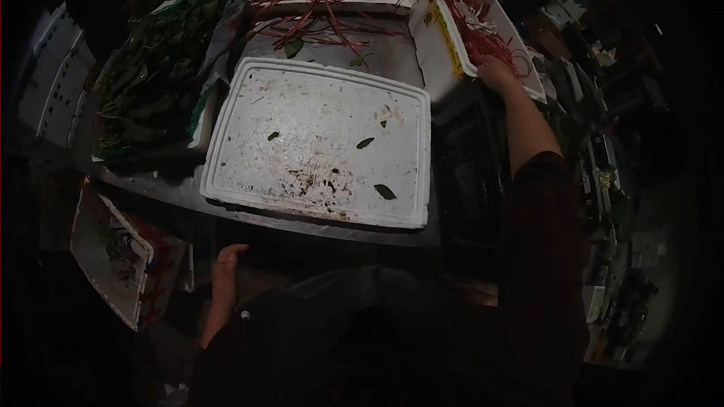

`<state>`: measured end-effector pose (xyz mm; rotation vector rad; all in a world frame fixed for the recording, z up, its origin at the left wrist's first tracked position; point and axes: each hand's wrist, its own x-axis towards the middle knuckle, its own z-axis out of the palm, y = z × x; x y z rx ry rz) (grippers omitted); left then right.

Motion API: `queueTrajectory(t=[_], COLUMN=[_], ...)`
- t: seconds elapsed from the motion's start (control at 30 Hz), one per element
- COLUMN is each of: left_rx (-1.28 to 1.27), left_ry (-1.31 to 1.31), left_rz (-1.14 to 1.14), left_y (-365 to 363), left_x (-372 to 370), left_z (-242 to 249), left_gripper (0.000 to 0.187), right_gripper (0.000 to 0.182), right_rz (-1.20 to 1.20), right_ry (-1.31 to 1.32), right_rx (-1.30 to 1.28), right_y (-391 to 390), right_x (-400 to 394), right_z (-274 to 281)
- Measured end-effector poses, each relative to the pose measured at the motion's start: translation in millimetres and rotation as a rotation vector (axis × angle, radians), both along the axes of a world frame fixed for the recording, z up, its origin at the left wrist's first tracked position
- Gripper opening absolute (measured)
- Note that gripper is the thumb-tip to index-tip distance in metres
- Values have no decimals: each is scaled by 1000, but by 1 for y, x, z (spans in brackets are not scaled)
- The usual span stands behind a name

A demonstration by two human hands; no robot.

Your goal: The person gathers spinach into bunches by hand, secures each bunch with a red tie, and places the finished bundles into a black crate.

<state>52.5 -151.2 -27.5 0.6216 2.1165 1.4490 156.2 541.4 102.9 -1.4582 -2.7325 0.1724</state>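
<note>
Head view: right hand (496,75) among strips (471,21) in box (428,51), far right corner of table (388,51), grip indiscernible; strips best teased apart; left hand (225,270) open, near edge

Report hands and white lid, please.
Right hand at box of red ties. Left hand open, off the lid. Lid on table, dirty; green leaf bits on it.

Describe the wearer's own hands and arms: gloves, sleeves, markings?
Left hand and right hand are bare, no gloves. Left sleeve and right sleeve are dark, the right faintly reddish-brown, ending on the forearm. Too dim for finer markings.
</note>
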Motion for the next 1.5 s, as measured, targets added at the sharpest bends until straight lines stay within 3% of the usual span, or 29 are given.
queueTrajectory(t=[0.1, 0.17, 0.2, 0.3, 0.37, 0.4, 0.47, 0.53, 0.57, 0.63, 0.7, 0.73, 0.77, 0.8, 0.83, 0.87, 0.93, 1.0, 1.07, 1.13, 1.23, 1.3, 1.37, 1.4, 1.47, 1.5], left_rx=[-36, -47, -9, -12, -41, -42, -45, -35, -33, -101, -47, 3, 41, 77, 63, 42, 104, 251, 199, 118, 113, -53, -55, 26, 106, 108], left_ry=[-65, -107, -141, -166, -160, -149, -141, -166, -165, -142, -151, -159, -89, -19, 270, 556, 887, 919, 465, -65, 33, -107, -67, -28, 21, 68], left_rz=[113, 175, 235, 289, 293, 275, 257, 226, 221, 149, 127, 110, 98, 91, -3, -100, -167, -243, -467, -534, -531, -471, -437, -391, -351, -334], left_y=[-5, -4, -6, 4, 14, 18, 27, 36, 41, 48, 58, 64, 72, 83, 99, 117, 142, 160, 151, 134, 94, 71, 51, 45, 39, 39], left_x=[6, 7, 10, 6, 5, 4, 4, 2, 0, -5, -9, -13, -17, -21, -30, -40, -51, -60, -76, -92, -131, -156, -180, -191, -212, -218], left_z=[-1, -2, -6, 3, 10, 11, 12, 13, 13, 14, 15, 16, 17, 21, 37, 61, 96, 113, 114, 105, 92, 93, 81, 64, 48, 43], left_gripper=[43, 45, 45, 46, 46, 46, 45, 46, 46, 37, 32, 31, 34, 41, 48, 56, 64, 70, 56, 34, 22, 21, 23, 23, 24, 23], right_gripper=[46, 42, 42, 31, 26, 26, 26, 26, 26, 25, 23, 21, 17, 14, 14, 13, 10, 13, 12, 11, 10, 8, 9, 9, 11, 11], right_rz=[-45, 245, 246, 54, -475, -475, -449, -365, -370, -293, -32, 188, 400, 675, 748, 947, 1279, 1386, 1283, 1078, 726, 524, 292, 296, 58, 55], right_ry=[-242, -853, -847, -666, 220, 213, 46, 378, 379, 847, 1278, 1175, 1052, 1017, 857, 730, 545, 401, 535, 415, 538, 632, 690, 702, 589, 595], right_rx=[-70, -12, -16, -182, -427, -430, 104, 301, 303, 295, 53, 171, 208, 116, -54, -37, -243, -342, -542, -417, -419, -322, -338, -339, -275, -278], right_y=[33, 37, 50, 83, 71, 70, 71, 77, 91, 116, 55, 33, -36, -85, -133, -195, -278, -335, -361, -364, -351, -328, -304, -297, -286, -276], right_x=[-23, -36, -39, -35, -30, -31, -33, -25, -25, -33, -63, -79, -91, -104, -113, -110, -105, -93, -88, -85, -76, -64, -46, -37, -17, -4], right_z=[-8, -1, -9, -42, -31, -15, 18, 32, 32, 33, 58, 62, 78, 77, 66, 66, 40, 31, 37, 44, 42, 21, -8, -18, -36, -50])
